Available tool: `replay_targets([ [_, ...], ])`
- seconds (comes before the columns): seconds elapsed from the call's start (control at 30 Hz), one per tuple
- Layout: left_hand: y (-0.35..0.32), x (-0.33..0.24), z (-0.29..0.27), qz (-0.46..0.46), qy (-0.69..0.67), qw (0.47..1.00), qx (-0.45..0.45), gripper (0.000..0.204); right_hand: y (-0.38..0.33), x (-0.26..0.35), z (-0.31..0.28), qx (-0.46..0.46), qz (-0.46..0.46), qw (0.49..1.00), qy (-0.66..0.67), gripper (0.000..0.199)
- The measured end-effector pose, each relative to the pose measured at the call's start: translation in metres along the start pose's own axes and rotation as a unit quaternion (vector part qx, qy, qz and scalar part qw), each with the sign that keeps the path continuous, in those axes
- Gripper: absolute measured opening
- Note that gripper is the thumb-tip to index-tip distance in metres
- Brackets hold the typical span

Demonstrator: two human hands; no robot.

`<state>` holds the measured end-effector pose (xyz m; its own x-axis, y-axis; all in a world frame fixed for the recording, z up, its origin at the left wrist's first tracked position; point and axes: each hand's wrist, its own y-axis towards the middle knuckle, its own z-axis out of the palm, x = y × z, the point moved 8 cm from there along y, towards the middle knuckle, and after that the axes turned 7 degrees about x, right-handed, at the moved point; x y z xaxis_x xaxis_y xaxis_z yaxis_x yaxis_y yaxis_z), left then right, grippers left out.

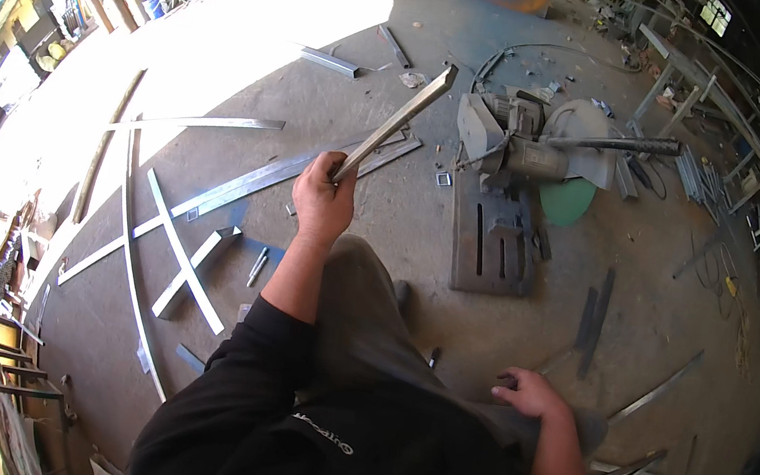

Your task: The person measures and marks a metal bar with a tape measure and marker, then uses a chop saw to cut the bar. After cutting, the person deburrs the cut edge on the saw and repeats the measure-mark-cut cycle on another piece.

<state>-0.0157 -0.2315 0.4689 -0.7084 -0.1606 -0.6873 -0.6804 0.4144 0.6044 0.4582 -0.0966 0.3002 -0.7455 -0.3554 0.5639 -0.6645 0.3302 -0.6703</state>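
Left hand: the left hand [323, 198] was raised in front of the body, fingers curled tight round the lower end of a long grey square-section steel tube [396, 121]
Tube: it slanted up and away to the right, its open far end near the grey metal chop saw [518, 150] on the concrete floor [400, 231]
Right hand: the right hand [533, 393] rested low by the right knee, fingers loosely bent and holding nothing
Saw: its long dark handle [616, 144] pointed right, a green disc [567, 202] just beside its base
Floor: flat steel strips [174, 248] lay crossed to the left, well apart from the hands
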Motion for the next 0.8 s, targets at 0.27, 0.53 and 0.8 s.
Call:
replay_targets([
  [0.27, -0.002, -0.038, -0.048, 0.138, 0.196, 0.969, -0.064, 0.022, 0.011, -0.007, -0.006, -0.016, -0.003, 1.000, 0.021, 0.054],
  [0.53, -0.012, -0.069, -0.037, 0.216, 0.230, 0.948, -0.038, 0.021, 0.008, 0.002, -0.007, -0.007, -0.006, 1.000, 0.028, 0.052],
  [0.8, 0.007, 0.003, 0.022, 0.133, 0.245, 0.950, 0.138, 0.014, 0.003, 0.002, -0.005, -0.006, 0.009, 0.999, 0.036, 0.051],
])
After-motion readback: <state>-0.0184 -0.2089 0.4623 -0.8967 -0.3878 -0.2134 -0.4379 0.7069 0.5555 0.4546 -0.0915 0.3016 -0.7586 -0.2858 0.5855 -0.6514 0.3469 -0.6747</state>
